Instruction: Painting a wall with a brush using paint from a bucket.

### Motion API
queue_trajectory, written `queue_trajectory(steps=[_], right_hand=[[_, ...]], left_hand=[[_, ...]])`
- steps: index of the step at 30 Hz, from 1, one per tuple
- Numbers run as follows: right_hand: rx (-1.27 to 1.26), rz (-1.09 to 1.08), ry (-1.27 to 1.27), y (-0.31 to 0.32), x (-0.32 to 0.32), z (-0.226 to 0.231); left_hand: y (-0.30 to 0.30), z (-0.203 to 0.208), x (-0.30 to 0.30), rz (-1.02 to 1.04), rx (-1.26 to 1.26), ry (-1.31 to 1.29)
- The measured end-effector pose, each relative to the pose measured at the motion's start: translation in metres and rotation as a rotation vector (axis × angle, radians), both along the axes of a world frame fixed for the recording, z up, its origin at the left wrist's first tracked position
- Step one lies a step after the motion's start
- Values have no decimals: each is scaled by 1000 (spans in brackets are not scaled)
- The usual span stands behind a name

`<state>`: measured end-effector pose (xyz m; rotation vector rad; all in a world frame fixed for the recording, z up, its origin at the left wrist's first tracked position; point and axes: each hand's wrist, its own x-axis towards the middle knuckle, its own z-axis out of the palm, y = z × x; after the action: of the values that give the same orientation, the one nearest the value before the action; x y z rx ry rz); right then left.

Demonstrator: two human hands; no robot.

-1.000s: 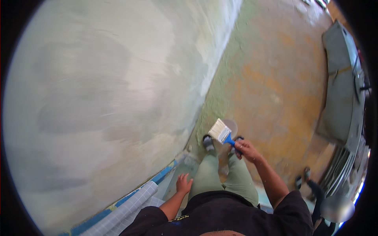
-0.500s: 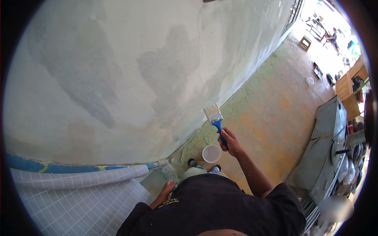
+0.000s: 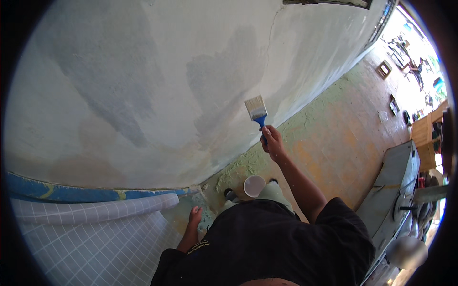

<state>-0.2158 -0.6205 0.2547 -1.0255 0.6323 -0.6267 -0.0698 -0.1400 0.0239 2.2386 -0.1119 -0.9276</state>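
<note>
My right hand [image 3: 273,142] is closed round the blue handle of a flat paintbrush [image 3: 258,108]. Its pale bristles point up and away from me, close in front of the patchy grey-white wall [image 3: 167,95]; I cannot tell whether they touch it. Darker grey patches mark parts of the wall. Low at my left side hangs my left hand [image 3: 195,216], empty, its fingers loosely apart. A white round bucket [image 3: 254,186] stands on the floor by my feet, between my legs and the wall.
A grey gridded sheet [image 3: 109,243] with a rolled edge lies at left, beside a blue strip [image 3: 71,193] along the wall's foot. Green crumbly residue [image 3: 238,167] lines the floor edge. At right are a grey metal cabinet [image 3: 391,167] and wooden boxes [image 3: 422,136]; a small stool [image 3: 383,69] stands farther off.
My right hand has raised the paintbrush and brought it farther forward, toward the wall. My left hand has moved slightly left and up. The view has shifted, and my body stands nearer the bucket.
</note>
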Motion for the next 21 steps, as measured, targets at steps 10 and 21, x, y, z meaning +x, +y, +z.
queue_trajectory(steps=[10,21], right_hand=[[-156,111,96,-89,34,-65],[335,449,422,-104,18,-54]], left_hand=[[19,-26,-140,-157,242,-108],[-68,-49,-306,-243,144,90]])
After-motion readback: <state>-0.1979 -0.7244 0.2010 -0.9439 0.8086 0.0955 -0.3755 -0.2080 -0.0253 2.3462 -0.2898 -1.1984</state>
